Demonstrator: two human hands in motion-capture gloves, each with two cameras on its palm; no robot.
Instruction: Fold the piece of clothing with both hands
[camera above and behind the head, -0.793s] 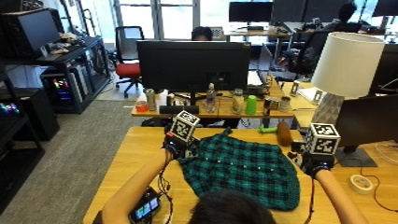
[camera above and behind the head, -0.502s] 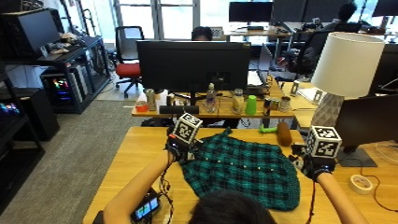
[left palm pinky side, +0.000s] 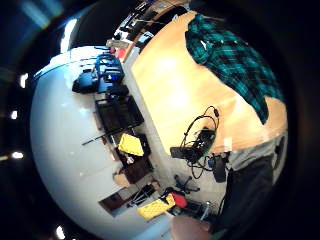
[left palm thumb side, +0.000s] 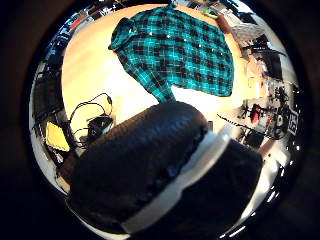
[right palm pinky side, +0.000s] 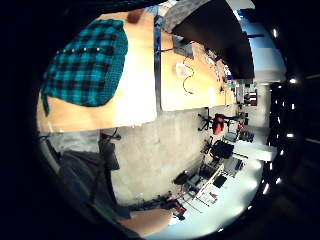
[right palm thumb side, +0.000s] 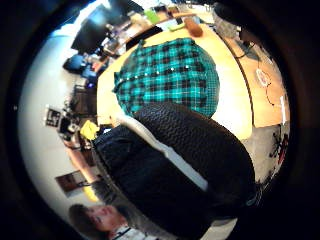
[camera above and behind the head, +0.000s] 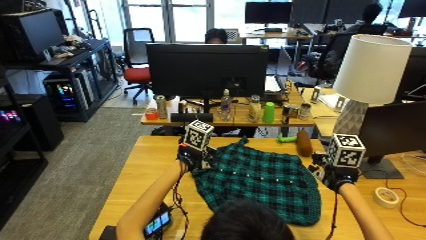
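Two gloved hands hover at the shirt's (camera above and behind the head: 263, 182) sides, left hand (camera above and behind the head: 190, 157) mid-frame, right hand (camera above and behind the head: 333, 175) at right; finger state can't be told. Shirt lies flat on the desk (camera above and behind the head: 143, 165).

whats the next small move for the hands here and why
Probably lower both hands onto the shirt's side edges and grip them. The left hand and right hand hover at either side, apparently holding nothing, and the shirt lies spread flat and unfolded on the table.

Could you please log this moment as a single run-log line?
shirt: spread on table, unfolded | left hand: above its left edge | right hand: above its right edge | contact: unclear
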